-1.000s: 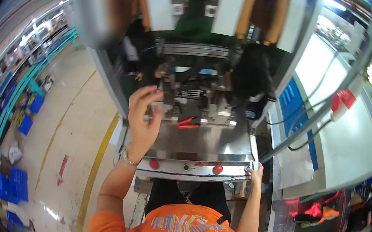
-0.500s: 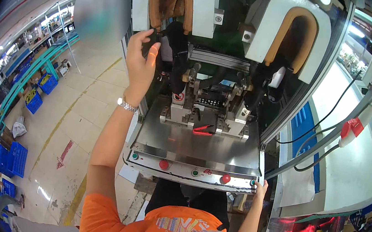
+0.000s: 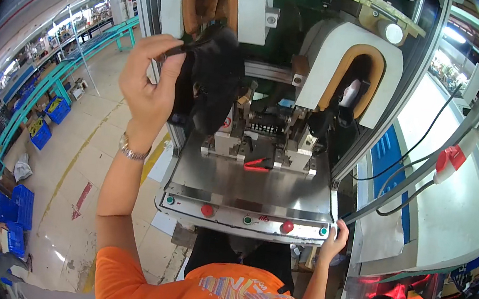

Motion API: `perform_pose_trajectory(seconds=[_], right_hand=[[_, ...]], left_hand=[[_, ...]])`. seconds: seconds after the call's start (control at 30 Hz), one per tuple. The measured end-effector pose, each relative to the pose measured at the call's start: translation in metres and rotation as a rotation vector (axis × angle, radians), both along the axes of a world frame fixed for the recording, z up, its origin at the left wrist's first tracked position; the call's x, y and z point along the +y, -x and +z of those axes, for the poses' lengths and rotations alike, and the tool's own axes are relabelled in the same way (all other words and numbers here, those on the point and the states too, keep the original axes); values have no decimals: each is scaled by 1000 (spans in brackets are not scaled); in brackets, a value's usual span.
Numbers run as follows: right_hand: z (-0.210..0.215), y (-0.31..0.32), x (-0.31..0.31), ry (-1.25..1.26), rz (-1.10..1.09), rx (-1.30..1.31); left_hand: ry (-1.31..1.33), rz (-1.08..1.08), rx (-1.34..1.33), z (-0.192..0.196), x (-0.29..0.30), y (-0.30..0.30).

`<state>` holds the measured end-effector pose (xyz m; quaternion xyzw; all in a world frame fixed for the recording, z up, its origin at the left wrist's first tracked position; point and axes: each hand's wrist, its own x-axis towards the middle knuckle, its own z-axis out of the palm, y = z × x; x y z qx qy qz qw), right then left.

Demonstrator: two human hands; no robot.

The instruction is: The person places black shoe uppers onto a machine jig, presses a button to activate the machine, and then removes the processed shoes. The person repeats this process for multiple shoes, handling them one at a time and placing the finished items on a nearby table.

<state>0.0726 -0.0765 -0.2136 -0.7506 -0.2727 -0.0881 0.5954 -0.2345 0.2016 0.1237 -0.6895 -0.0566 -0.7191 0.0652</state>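
Note:
My left hand (image 3: 151,80) pinches the edge of a black shoe upper (image 3: 217,73) between thumb and fingers. That upper hangs over the left post of a press, just below the left white mould with a tan U-shaped pad (image 3: 191,2). My right hand (image 3: 331,243) is at the right end of the control panel (image 3: 225,221), thumb and fingers apart, beside a green button (image 3: 323,232). At the right post, a second black upper with a pale patch (image 3: 349,97) sits partly inside the right mould (image 3: 320,64).
Red-handled snips (image 3: 257,164) lie on the steel plate between the posts. Red buttons (image 3: 287,227) stand out from the panel. A cable with a red and white connector (image 3: 449,164) hangs at right. Blue crates (image 3: 21,205) stand on the floor at left.
My left hand has moved from open beside the left mould to gripping the black upper, which is now raised nearer. The right mould has come down around its upper. My right thumb has left the green button.

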Motion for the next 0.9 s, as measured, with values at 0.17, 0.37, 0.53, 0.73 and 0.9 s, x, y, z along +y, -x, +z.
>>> perform_pose_trajectory(seconds=[0.17, 0.37, 0.53, 0.73, 0.9], right_hand=[[141, 98, 31, -90, 590, -125], [158, 126, 23, 10, 913, -12], [109, 115, -8, -687, 734, 694], [86, 72, -109, -1058, 308, 896], [106, 30, -213, -1142, -224, 635]], left_hand=[[370, -276, 234, 3, -58, -25], [372, -297, 729, -27, -121, -112], [200, -362, 945, -70, -184, -202], [322, -769, 1105, -100, -241, -231], [561, -938, 1218, -130, -215, -218]])
